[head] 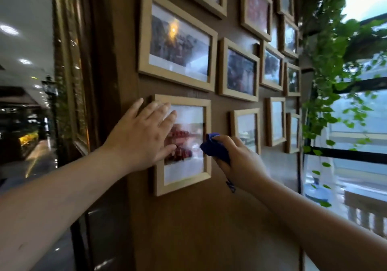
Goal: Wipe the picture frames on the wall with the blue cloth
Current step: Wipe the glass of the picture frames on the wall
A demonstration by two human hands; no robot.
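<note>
We face a brown wall (209, 229) that runs away to our right, hung with many light wooden frames; bare wall lies open below both hands and between them, while rows of frames crowd the space above. Right of our right hand, leafy vines (326, 65) hang in front of a window (360, 124), closing that side. Left of our left hand a dark pillar (71, 82) edges the wall, with a dim hallway beyond. The frame (184, 185) between our hands stands upright, long axis vertical, holding a blurred photo with red shapes behind glass. The wide frame (178, 38) above our left hand lies with its long axis level and holds a dim picture with a glare spot. Our left hand (142, 136) is spread flat, fingers extended, pressed on the upright frame's left edge and glass, gripping nothing. Our right hand (236, 162) is curled closed around the cloth (215, 149), bunched blue, touching that frame's right edge at mid-height.
</note>
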